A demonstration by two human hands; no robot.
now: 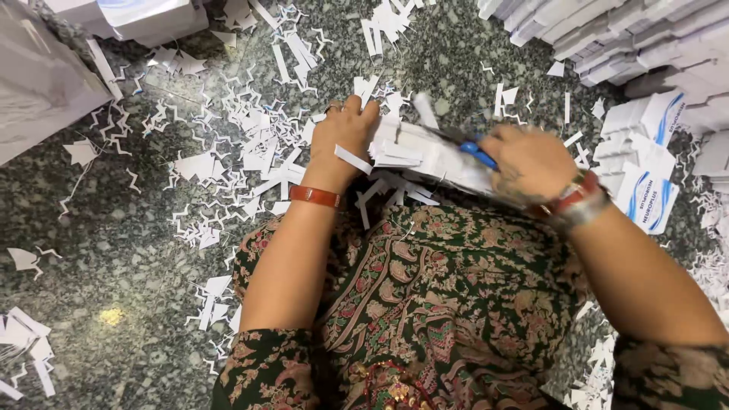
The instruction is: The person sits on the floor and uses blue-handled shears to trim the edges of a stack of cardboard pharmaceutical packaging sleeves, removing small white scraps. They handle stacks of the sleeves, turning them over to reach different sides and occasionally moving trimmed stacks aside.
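Right, seated person seen from above, patterned dress (pixel 425 304) filling the lower middle of the view. Left hand (pixel 343 140) grips the near end of a white stack of flat card sheets (pixel 425 156) — fingers curled together over the top edge, thumb side hidden, so clamped on the stack. A loose paper strip (pixel 353 159) lies across the hand near the wrist. Red bangle (pixel 314 197) on the left wrist.

Right hand (pixel 529 163) is closed around blue-handled scissors (pixel 477 153); fingers wrapped tight through the handles, blades blurred and mostly lost against the white card, so cannot tell how far the blades are parted. Red and silver bangles (pixel 575 201) on the right wrist.

The stack sits just above the lap, held between both hands, tilted slightly down to the right, touching both of them.

Floor is grey speckled stone (pixel 121 243), littered with white paper offcuts (pixel 250 152) — thin strips and zigzag scraps, thickest just left of the left hand. Top right, a heap of flat white cartons (pixel 607 38); right of the right hand, a pile of white cartons with blue print (pixel 645 182). Top left, more white stacked sheets (pixel 144 19) and a pale grey bag or sheet (pixel 38 83) at the edge.
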